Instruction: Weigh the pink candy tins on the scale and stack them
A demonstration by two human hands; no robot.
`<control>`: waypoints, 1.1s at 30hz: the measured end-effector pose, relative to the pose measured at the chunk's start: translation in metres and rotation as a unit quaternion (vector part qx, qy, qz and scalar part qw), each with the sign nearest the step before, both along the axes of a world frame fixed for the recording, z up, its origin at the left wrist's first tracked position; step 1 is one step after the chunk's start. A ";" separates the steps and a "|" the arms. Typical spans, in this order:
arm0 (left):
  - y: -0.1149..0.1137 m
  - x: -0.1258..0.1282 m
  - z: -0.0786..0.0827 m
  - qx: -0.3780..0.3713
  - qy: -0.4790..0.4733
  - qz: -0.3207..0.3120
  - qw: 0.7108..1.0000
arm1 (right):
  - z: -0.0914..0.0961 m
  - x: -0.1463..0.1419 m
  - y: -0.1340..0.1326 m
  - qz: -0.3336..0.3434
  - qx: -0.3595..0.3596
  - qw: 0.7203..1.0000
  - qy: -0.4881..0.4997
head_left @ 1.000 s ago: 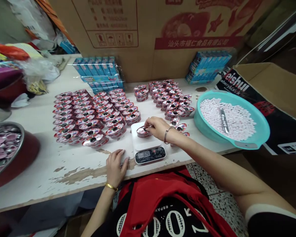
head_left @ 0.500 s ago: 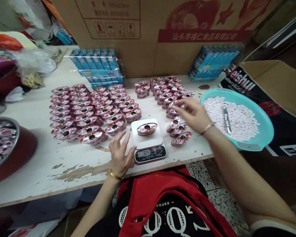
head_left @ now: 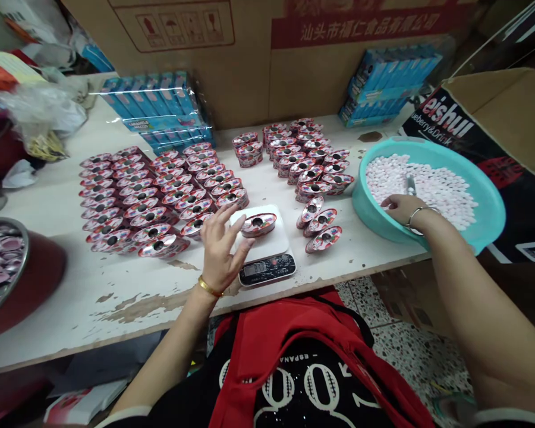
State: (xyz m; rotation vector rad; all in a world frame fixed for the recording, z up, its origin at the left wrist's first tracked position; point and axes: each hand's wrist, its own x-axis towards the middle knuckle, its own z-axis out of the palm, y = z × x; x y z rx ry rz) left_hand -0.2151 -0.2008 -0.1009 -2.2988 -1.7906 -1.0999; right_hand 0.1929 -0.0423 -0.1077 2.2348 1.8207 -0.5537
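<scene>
A red-and-white oval packet [head_left: 258, 224] with a dark hole in its top stands on a white digital scale [head_left: 276, 241]. My left hand [head_left: 220, 246] is at the packet's left end with thumb and fingers apart. Whether its fingertips touch the packet, I cannot tell. In a turquoise basin [head_left: 370, 221] lie many small pale pink-white tablets [head_left: 450, 193]. My right hand [head_left: 405, 211] reaches down into the near left part of the basin, fingers curled among the tablets. A narrow metal scoop [head_left: 411, 185] shows just beyond it, partly hidden by the hand. What those fingers hold is hidden.
Rows of similar packets [head_left: 138, 202] stand left of the scale, with more packets [head_left: 310, 169] behind and right. Blue shrink-wrapped box packs [head_left: 156, 107] lean by a large carton [head_left: 249, 77]. A red pot [head_left: 40, 279] sits at left, an open black carton [head_left: 477, 142] at right.
My right hand has moved right, from the packets into the basin. My left hand has come closer to the packet on the scale. The scale's display has changed, and the view has shifted.
</scene>
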 end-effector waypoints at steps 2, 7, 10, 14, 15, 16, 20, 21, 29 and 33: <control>-0.011 -0.011 -0.004 -0.006 -0.022 0.028 0.999 | 0.003 -0.005 0.000 -0.007 0.005 1.000 -0.010; -0.059 -0.042 -0.041 -0.052 -0.016 0.108 0.993 | 0.015 -0.002 -0.003 -0.058 0.032 0.997 -0.050; -0.086 -0.053 -0.067 -0.088 -0.007 0.144 0.986 | 0.022 0.005 -0.006 -0.105 0.109 0.986 -0.064; -0.104 -0.053 -0.088 -0.123 0.001 0.160 0.979 | 0.031 0.010 -0.004 -0.124 0.190 0.971 -0.073; -0.105 -0.052 -0.090 -0.125 0.004 0.164 0.979 | 0.032 0.010 -0.003 -0.124 0.193 0.971 -0.074; -0.105 -0.051 -0.092 -0.126 0.005 0.167 0.978 | 0.032 0.010 -0.003 -0.129 0.192 0.970 -0.070; -0.104 -0.050 -0.094 -0.120 -0.009 0.176 0.977 | 0.029 0.006 -0.007 -0.230 0.236 0.935 0.129; -0.104 -0.051 -0.093 -0.119 -0.010 0.176 0.977 | 0.029 0.003 -0.009 -0.254 0.268 0.901 0.227; -0.104 -0.053 -0.094 -0.115 0.005 0.173 0.978 | 0.067 -0.102 -0.044 -0.193 0.152 0.690 0.680; -0.105 -0.054 -0.094 -0.115 0.008 0.170 0.979 | 0.068 -0.183 -0.061 -0.049 0.005 0.716 0.697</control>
